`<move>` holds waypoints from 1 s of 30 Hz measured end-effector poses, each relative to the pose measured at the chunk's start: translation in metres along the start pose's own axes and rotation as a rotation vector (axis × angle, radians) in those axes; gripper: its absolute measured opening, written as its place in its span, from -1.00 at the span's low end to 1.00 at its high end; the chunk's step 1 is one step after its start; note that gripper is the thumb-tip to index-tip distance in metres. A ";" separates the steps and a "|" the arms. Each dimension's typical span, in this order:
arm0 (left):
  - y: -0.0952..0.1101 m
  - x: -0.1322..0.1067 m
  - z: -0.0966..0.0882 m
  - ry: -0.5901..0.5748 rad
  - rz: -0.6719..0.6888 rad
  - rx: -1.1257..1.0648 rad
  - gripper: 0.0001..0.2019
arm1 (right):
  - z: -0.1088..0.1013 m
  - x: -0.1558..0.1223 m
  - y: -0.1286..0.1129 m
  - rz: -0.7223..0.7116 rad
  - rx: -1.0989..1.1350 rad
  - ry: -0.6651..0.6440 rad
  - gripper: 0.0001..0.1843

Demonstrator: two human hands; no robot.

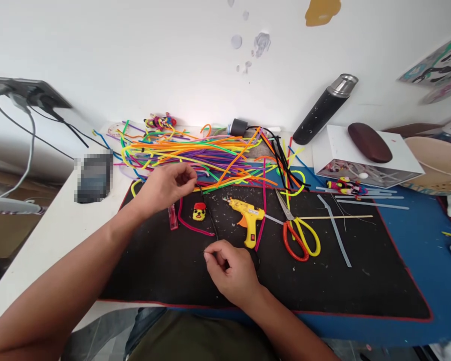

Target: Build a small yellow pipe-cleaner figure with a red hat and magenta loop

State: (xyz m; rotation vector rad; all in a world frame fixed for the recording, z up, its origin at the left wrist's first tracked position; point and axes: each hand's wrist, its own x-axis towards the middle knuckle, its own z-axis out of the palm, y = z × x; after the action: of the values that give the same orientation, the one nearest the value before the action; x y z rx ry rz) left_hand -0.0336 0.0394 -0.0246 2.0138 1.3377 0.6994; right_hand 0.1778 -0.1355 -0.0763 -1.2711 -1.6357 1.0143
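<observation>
A thin black pipe cleaner (pixel 212 220) runs between my two hands above the dark mat. At its upper end my left hand (pixel 167 186) is closed in a pinch. Lower down, my right hand (pixel 233 273) pinches its other end, with a short dark tip poking out past the thumb. Just left of the strand lies a small yellow head with a red top (pixel 199 212). A bent magenta pipe cleaner (pixel 195 228) and a small pink-red tool (pixel 173 217) rest near my left hand. The yellow glue gun (pixel 251 218) lies right of the strand, above my right hand.
Scissors (pixel 296 230) with red and yellow handles lie on the mat (pixel 346 291). Behind is a heap of colourful pipe cleaners (pixel 195 155). A black flask (pixel 323 110), white box (pixel 394 165) and glue sticks (pixel 336 233) are right; a phone (pixel 93 176) is left.
</observation>
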 end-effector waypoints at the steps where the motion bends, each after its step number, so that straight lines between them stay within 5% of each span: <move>1: 0.001 -0.009 0.000 -0.005 -0.047 -0.099 -0.84 | 0.000 0.000 0.000 -0.006 -0.001 0.003 -0.86; 6: 0.001 -0.046 0.010 -0.010 -0.217 -0.472 -0.75 | 0.001 0.001 0.000 -0.003 -0.018 0.008 -0.86; 12: 0.005 -0.074 0.019 0.058 -0.236 -0.638 -0.72 | 0.002 0.001 -0.002 0.019 -0.022 0.057 -0.85; 20: 0.009 -0.104 0.021 0.072 -0.096 -0.516 -0.86 | 0.004 0.000 -0.003 0.037 -0.018 0.135 -0.84; 30: 0.013 -0.123 0.032 0.042 -0.277 -0.669 -0.75 | 0.005 0.000 -0.002 0.052 -0.017 0.142 -0.85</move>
State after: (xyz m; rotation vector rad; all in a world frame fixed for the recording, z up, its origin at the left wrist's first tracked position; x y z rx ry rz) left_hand -0.0461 -0.0859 -0.0483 1.2661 1.1677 0.9107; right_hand 0.1727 -0.1360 -0.0762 -1.3708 -1.5132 0.9215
